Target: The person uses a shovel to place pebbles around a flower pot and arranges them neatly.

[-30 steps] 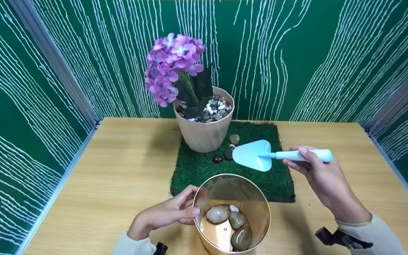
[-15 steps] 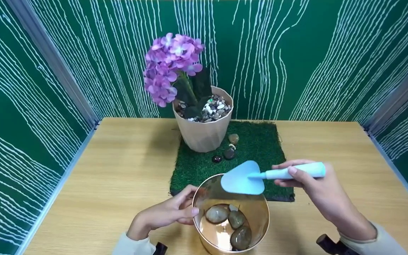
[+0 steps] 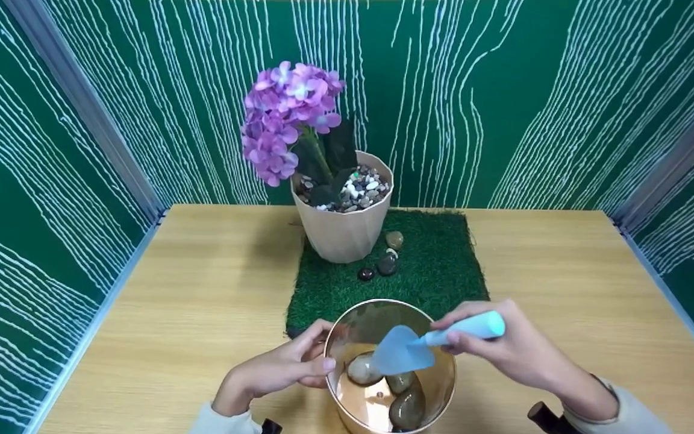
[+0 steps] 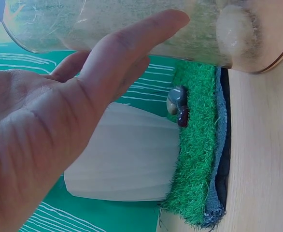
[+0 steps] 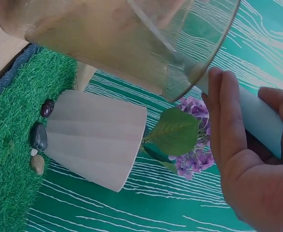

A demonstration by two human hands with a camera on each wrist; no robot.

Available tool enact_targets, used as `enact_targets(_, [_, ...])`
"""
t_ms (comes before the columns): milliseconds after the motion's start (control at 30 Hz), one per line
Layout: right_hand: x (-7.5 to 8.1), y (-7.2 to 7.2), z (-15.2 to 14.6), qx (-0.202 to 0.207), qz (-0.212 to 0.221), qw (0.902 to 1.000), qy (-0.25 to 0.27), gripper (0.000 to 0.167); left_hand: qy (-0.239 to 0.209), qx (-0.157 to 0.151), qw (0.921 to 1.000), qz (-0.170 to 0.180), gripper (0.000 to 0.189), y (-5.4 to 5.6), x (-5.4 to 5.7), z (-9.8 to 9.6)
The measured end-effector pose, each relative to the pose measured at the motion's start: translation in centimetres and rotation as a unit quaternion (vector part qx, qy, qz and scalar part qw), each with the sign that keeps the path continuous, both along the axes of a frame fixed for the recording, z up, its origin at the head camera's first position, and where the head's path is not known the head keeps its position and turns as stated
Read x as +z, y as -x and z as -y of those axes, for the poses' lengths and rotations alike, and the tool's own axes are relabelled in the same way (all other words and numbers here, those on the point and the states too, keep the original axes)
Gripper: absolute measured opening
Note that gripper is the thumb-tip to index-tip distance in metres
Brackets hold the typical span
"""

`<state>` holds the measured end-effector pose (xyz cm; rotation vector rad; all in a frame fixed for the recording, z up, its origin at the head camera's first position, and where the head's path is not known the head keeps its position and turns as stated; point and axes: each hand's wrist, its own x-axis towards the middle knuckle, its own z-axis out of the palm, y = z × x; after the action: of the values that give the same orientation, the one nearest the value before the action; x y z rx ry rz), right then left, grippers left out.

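Observation:
A clear amber bucket [image 3: 347,402] stands at the front of the table with several smooth stones inside. My left hand [image 3: 281,369] grips its left side, thumb at the rim; in the left wrist view the thumb lies along the clear wall. My right hand [image 3: 497,352] holds a light blue toy trowel by its handle [image 5: 261,121]. The trowel's blade [image 3: 404,352] is tilted down inside the bucket, over the stones, and covers part of them. A large brown stone [image 3: 407,407] and a pale stone [image 3: 364,369] show beside the blade.
Behind the bucket lies a green turf mat [image 3: 437,259]. On it stand a pale flowerpot [image 3: 344,232] filled with pebbles, holding a purple flower [image 3: 290,114], and several loose stones [image 3: 387,263]. Green panels with white lines [image 3: 443,90] enclose the table [image 3: 214,271].
The right hand has brought the trowel from over the turf mat toward me, down into the bucket. The left hand keeps its grip on the bucket, and the stones inside stay put.

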<state>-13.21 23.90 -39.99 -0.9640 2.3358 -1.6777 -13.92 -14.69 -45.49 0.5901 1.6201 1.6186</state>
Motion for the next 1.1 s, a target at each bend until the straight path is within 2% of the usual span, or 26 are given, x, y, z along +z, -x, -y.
enact_targets(267, [-0.1,-0.2,0.9,-0.004,-0.027,0.9968,-0.075,0.015,0.010,0.001,0.9999,-0.006,0.062,0.2,0.2,-0.1])
enact_targets(433, [0.5,-0.2,1.7,0.022,-0.039,0.9939,-0.100,0.015,0.002,-0.001,0.9999,-0.014,0.065,0.3,0.1,-0.1])
enact_targets(533, [0.8,-0.2,2.3,0.046,-0.050,0.9905,-0.119,0.015,-0.005,-0.004,1.0000,-0.007,0.067,0.3,0.1,-0.1])
enact_targets(800, [1.4,-0.2,3.6,0.131,-0.084,0.9722,-0.175,0.020,-0.010,-0.006,0.9999,-0.001,0.071,0.2,0.1,0.0])
enact_targets(933, [1.6,-0.2,4.0,0.168,-0.073,0.9626,-0.200,0.017,-0.010,-0.006,0.9999,-0.002,0.070,0.3,0.0,0.0])
enact_targets(1100, [1.9,-0.2,4.3,0.195,-0.066,0.9528,-0.223,0.019,-0.011,-0.004,0.9999,-0.002,0.068,0.2,-0.1,-0.1])
